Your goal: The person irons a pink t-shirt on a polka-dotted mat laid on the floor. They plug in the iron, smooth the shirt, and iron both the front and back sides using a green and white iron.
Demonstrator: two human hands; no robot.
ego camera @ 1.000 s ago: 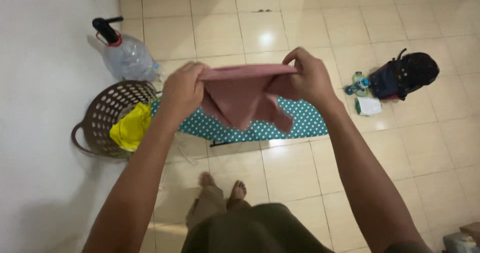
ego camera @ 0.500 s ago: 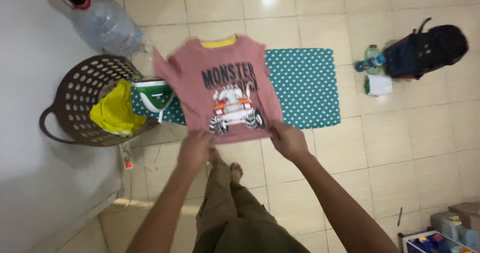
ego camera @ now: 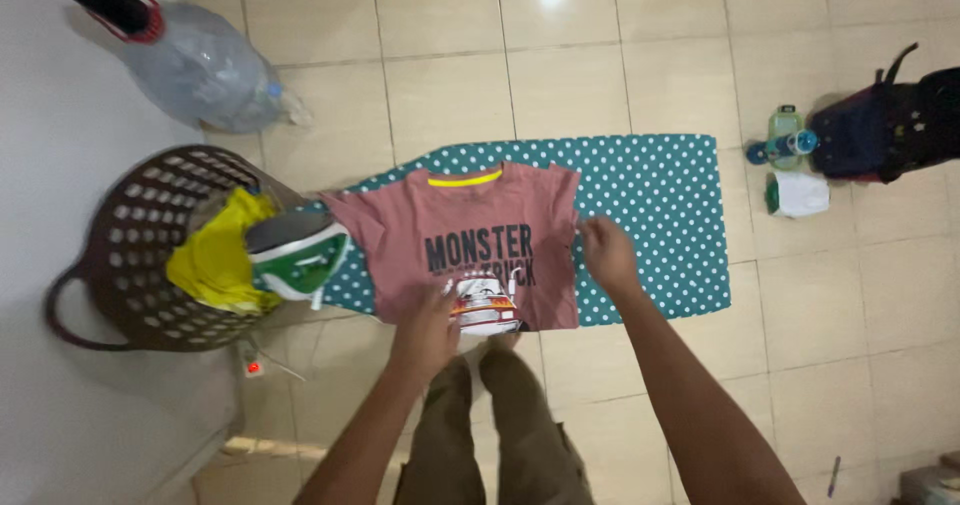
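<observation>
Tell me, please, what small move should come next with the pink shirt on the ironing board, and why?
Probably sweep the right hand outward to flatten the pink shirt. It lies face up on the dotted ironing board, but its right edge looks bunched under that hand, while the left hand pins the hem. The iron stands at the left end.

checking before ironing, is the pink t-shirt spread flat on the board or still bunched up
Spread flat. The pink t-shirt lies print-up on the dotted ironing board, collar and sleeve showing, left hand and right hand resting on it.
</observation>
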